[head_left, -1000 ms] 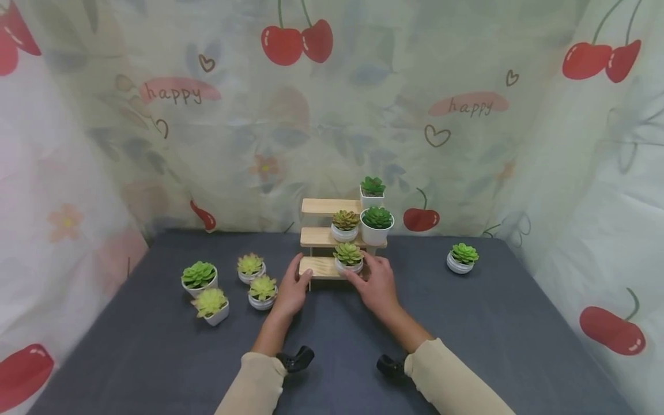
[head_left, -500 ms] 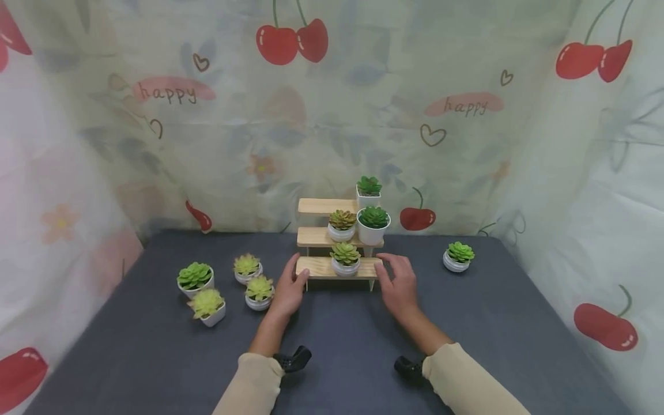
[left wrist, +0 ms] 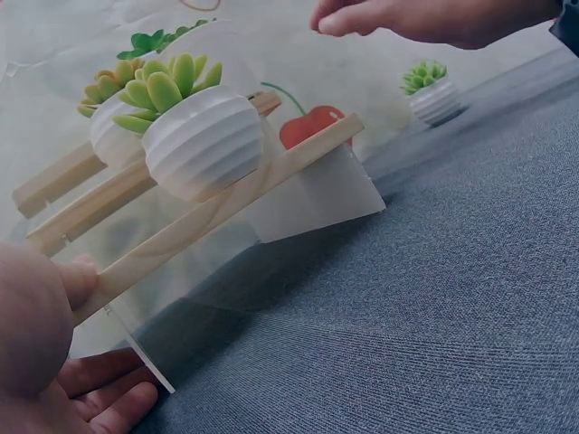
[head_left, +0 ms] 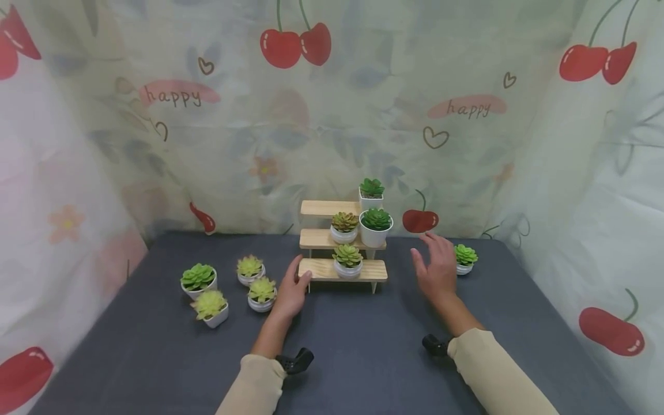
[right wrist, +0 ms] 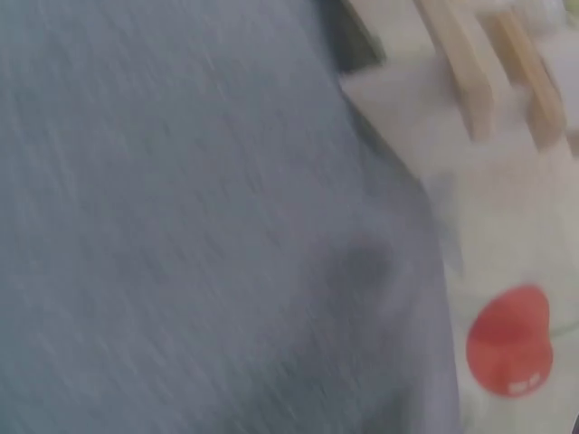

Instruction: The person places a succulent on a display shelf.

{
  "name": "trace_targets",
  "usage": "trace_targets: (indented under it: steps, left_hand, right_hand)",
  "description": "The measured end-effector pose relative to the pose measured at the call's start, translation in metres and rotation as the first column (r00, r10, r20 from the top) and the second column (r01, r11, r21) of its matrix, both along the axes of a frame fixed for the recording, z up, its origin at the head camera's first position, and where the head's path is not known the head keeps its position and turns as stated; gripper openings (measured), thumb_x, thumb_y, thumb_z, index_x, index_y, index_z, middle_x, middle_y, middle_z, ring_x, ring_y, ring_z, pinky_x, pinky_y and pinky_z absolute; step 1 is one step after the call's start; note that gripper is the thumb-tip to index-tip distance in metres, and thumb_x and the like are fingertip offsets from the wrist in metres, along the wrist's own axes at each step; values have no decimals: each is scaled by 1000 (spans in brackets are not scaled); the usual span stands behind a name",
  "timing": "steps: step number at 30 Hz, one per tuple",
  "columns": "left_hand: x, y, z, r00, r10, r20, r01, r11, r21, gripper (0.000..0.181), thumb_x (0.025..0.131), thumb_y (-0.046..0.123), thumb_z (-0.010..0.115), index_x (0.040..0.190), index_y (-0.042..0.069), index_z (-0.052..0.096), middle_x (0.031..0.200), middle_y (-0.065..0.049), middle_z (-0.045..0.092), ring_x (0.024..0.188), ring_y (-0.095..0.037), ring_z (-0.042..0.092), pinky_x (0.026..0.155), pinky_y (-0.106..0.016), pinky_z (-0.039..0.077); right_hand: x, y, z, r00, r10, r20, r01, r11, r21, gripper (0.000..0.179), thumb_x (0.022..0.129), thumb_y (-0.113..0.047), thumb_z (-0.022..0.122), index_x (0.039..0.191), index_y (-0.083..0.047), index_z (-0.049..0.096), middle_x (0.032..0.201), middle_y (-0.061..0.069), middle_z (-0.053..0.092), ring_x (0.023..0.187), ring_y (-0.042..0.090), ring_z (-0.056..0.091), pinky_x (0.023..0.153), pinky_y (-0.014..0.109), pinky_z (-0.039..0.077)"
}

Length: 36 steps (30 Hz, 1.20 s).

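A three-step wooden display shelf (head_left: 321, 269) on clear legs stands mid-table. My left hand (head_left: 291, 293) holds its left end; in the left wrist view the thumb (left wrist: 80, 278) lies against the lowest board and the fingers reach past the leg. On the lowest step sits a yellow-green potted succulent (head_left: 347, 260). The middle step bears a brownish succulent (head_left: 344, 226) and a dark green one (head_left: 376, 226); another green succulent (head_left: 371, 193) tops the shelf. My right hand (head_left: 437, 271), empty with fingers spread, is in the air just left of a bright green succulent (head_left: 465, 259), partly covering its pot.
Left of the shelf stand several more potted succulents: a green one (head_left: 198, 279), a yellowish one (head_left: 210, 307) in a square pot, and two small ones, rear (head_left: 251, 270) and front (head_left: 261, 293). A printed curtain (head_left: 332, 127) hangs behind the dark cloth-covered table (head_left: 342, 346).
My right hand has let go of the yellow-green succulent on the lowest step and moved right, towards the lone bright green succulent. My left hand stays at the shelf's left end.
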State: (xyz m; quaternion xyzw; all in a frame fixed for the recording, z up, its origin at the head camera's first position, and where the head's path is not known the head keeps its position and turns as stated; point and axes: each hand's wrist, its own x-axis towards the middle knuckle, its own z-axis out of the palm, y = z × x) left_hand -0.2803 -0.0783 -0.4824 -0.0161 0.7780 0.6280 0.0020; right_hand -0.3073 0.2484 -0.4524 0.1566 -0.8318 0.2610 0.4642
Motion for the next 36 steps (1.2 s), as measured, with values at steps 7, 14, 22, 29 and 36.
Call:
trace_targets:
  steps: [7, 14, 22, 29, 36]
  left_hand:
    - [2, -1, 2, 1000, -4, -7, 4, 1000, 8, 55, 104, 27, 48, 155, 20, 26, 139, -20, 49, 125, -35, 49, 101, -54, 38]
    - [1, -1, 1, 1000, -6, -12, 6, 1000, 7, 56, 104, 27, 49, 155, 19, 27, 145, -20, 44, 130, -37, 43, 102, -55, 38]
    - [2, 0, 0, 999, -13, -30, 13, 1000, 12, 56, 104, 27, 48, 155, 16, 27, 149, -21, 37, 133, -40, 39, 102, -56, 37]
    - [3, 0, 3, 1000, -11, -28, 11, 1000, 18, 56, 104, 26, 48, 155, 17, 26, 150, -20, 37, 133, -39, 39, 103, -55, 36]
    - [3, -1, 1, 999, -23, -31, 24, 999, 26, 56, 104, 28, 48, 155, 18, 26, 151, -19, 36, 134, -39, 38, 103, -56, 35]
  right_hand:
    - [-10, 30, -4, 975, -177, 131, 183, 983, -29, 59, 81, -20, 79, 129, 2, 54, 137, 23, 48, 127, 42, 39, 104, 58, 28]
    - [-10, 52, -6, 907, -287, 309, 318, 947, -54, 83, 78, -30, 84, 144, -6, 39, 150, 19, 31, 139, 39, 22, 108, 63, 16]
    - [-7, 72, -12, 808, -246, 535, 379, 913, -154, 99, 83, -34, 78, 156, -10, 16, 160, 19, 9, 145, 38, 6, 112, 60, 8]
    - [-5, 85, -22, 743, -152, 651, 406, 876, -259, 109, 86, -35, 75, 156, -6, -3, 160, 21, 0, 146, 36, 3, 115, 53, 8]
    - [-1, 90, -30, 659, -60, 750, 454, 827, -332, 110, 88, -47, 67, 155, -8, -11, 158, 26, 7, 143, 43, 12, 113, 54, 14]
